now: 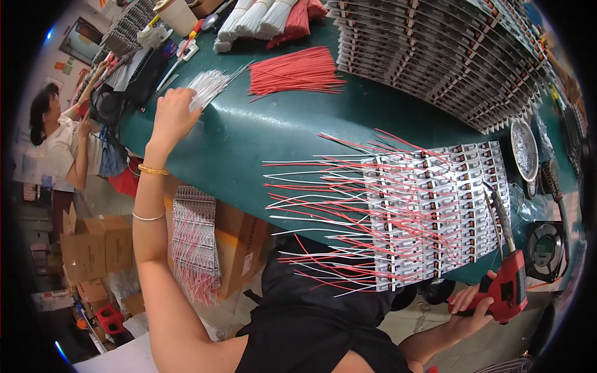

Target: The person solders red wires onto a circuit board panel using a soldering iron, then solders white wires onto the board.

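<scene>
Fingers point(181, 94) of left hand point(171, 118) meet white wires point(210, 86) upper-left of wired panel point(461, 214), grip indeterminable; right hand point(474, 304) clasps red soldering gun point(511, 292), panel's lower right; apparently wire selection, next requiring clean separation.

Wires point(336, 208) jut left from the wired panel point(429, 214). Beyond it, green tabletop point(364, 112) leaves a passage before stacked boards point(435, 53).
</scene>
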{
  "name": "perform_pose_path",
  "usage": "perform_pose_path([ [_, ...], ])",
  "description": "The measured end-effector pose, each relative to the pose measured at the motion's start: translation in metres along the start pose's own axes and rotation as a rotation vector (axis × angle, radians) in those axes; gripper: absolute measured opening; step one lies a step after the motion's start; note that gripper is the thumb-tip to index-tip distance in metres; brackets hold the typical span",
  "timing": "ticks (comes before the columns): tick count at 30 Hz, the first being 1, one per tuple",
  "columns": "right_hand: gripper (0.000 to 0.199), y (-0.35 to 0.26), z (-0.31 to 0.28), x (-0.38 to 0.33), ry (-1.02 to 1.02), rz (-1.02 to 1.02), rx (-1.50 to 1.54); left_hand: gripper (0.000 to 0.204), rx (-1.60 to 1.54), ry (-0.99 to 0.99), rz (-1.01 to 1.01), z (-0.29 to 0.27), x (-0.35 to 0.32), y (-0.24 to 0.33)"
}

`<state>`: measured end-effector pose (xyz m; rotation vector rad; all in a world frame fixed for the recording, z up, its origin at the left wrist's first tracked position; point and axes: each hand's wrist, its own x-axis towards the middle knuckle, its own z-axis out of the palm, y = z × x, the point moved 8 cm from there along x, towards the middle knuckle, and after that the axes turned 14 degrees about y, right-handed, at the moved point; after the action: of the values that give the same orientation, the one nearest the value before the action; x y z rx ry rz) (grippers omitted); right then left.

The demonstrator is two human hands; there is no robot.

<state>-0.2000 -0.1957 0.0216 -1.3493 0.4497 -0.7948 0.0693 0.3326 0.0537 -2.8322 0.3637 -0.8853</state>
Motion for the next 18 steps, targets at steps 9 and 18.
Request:
perform_pose_path([
  [9,0.054,0.003,0.009,-0.005,-0.076,-0.003,0.023,0.013,-0.048,-0.051,-0.058,0.017,0.012,-0.014],
  [18,0.054,0.008,-0.004,-0.001,-0.007,0.016,0.049,0.015,-0.031,-0.081,0.057,-0.009,0.046,0.006],
])
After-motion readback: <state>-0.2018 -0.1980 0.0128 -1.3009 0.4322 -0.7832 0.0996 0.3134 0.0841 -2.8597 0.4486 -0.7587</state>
